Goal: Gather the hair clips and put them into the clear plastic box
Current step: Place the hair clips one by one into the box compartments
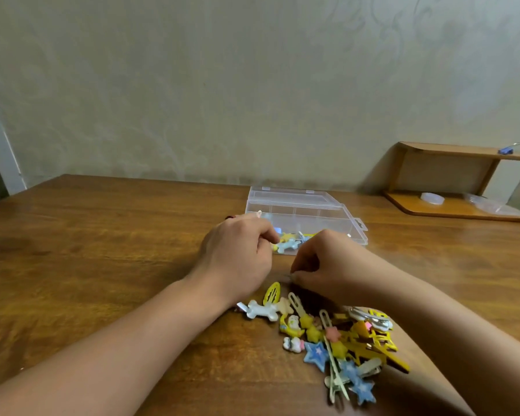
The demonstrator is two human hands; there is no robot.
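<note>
Clear plastic box [309, 209], long axis left-right

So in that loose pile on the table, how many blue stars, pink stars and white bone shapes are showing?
Blue stars: 3
Pink stars: 1
White bone shapes: 1
Total: 5

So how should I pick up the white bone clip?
Probably pinch the white bone clip across its narrow middle, coming from above. It lies flat at the pile's left edge, its knobby ends are wider, and the left hand is nearest.
</note>
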